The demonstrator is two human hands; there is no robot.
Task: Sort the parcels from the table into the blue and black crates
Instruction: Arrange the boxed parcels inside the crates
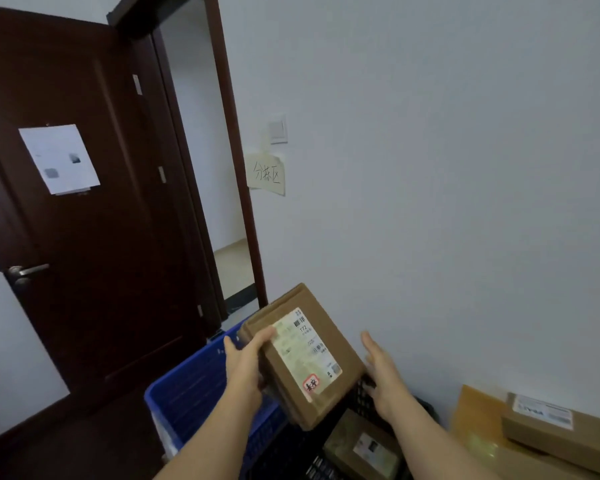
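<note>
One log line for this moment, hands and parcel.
left hand: grips brown parcel | right hand: open, beside parcel | parcel: above blue crate and black crate

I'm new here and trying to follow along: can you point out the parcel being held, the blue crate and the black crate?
Held parcel [302, 355]: head view, on its white label.
Blue crate [187, 386]: head view, on its inner wall.
Black crate [362, 393]: head view, on its latticed far wall.
</note>
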